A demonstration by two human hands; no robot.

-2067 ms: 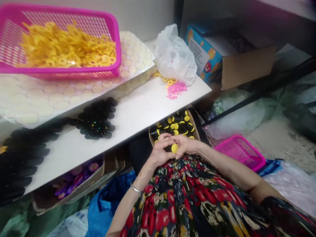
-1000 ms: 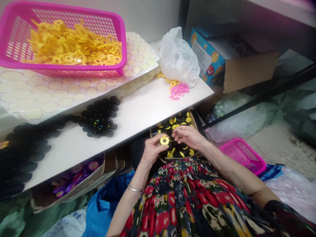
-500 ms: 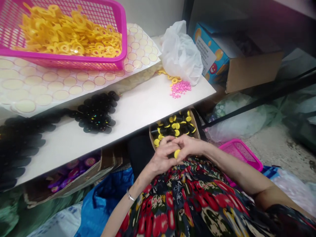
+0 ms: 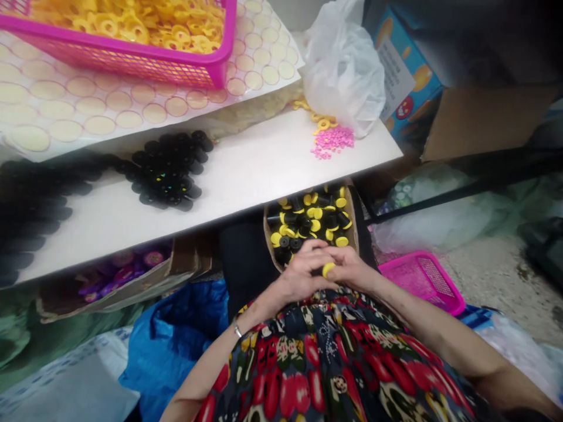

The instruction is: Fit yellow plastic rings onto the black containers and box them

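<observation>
Tabletop behind, box label illegible, both hands hold a yellow disc.

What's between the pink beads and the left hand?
From pink beads to left hand: white tabletop, then the box of yellow-capped black pieces. Head view shows it.

There are two hands, two pink baskets, one bracelet and one blue printed box.
</observation>
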